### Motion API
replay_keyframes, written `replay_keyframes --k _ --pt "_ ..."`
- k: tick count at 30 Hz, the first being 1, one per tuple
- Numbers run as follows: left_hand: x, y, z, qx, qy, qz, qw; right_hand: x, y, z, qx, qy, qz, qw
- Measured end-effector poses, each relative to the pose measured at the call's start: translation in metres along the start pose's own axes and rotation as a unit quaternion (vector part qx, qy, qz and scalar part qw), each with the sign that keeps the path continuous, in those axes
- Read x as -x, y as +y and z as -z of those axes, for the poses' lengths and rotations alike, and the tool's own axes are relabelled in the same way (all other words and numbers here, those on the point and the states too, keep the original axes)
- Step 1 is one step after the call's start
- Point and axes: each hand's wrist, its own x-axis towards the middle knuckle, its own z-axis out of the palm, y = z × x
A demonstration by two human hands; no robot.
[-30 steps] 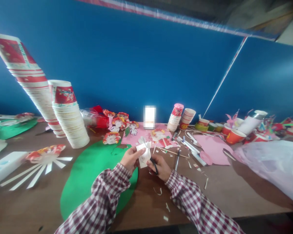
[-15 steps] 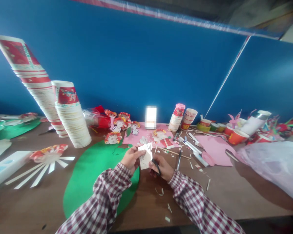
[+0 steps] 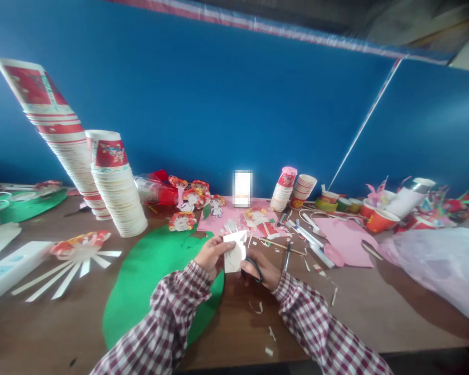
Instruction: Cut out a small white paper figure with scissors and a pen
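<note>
From the head camera I see my left hand (image 3: 213, 255) pinching a small white paper cutout (image 3: 234, 251) by its left edge, thumb in front and fingers behind. The cutout is stiff, irregular and notched along the top, and it is held upright just above the table (image 3: 375, 312), near the middle of the frame. My right hand (image 3: 262, 272) sits at 3 o'clock from the cutout and touches it, clenched around black scissors (image 3: 255, 267). Only the dark handle loops show, and the blades are hidden behind the paper, so I cannot tell how far apart they are. Both wrists come out of red-and-white checked sleeves. Under my left forearm, at 7 o'clock from the cutout, lies a large, flat, matte green paper sheet (image 3: 148, 281) with a rounded outline. At 10 o'clock stands a squat stack of ribbed paper cups (image 3: 117, 198), and a much taller leaning stack (image 3: 58, 135) is just beyond it. At 9 o'clock a cup cut into splayed white strips (image 3: 78, 252) lies flat. At 2 o'clock there is a smooth pink paper sheet (image 3: 344, 237) with pens (image 3: 287, 254) beside it, and at 3 o'clock, well apart, a crinkled translucent plastic bag (image 3: 441, 265). Small paper scraps are scattered on the brown wood near my right sleeve.
</note>
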Motion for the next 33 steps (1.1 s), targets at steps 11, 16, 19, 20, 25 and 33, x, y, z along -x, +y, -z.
replay_keyframes --k 11,16,19,20,25,33 --pt "0.001 0.001 0.001 0.012 -0.003 0.012 1.000 -0.002 0.000 -0.004 0.004 0.006 -0.013 1.000" --pt "-0.001 -0.003 0.000 -0.001 0.035 -0.030 0.999 -0.003 0.001 -0.005 0.002 0.023 0.002 1.000" --pt "-0.001 -0.004 -0.001 -0.013 0.051 -0.047 0.998 -0.003 0.004 -0.004 -0.003 0.030 0.010 1.000" --pt "-0.002 -0.005 -0.001 -0.017 0.054 -0.053 0.997 -0.003 0.006 -0.003 -0.005 0.031 0.011 0.999" --pt "-0.001 -0.005 -0.004 -0.025 0.062 -0.070 0.995 -0.004 0.008 -0.002 0.007 0.038 0.008 0.999" --pt "-0.001 -0.009 -0.007 -0.025 0.069 -0.067 0.995 -0.004 0.000 -0.009 0.021 0.067 0.000 0.998"
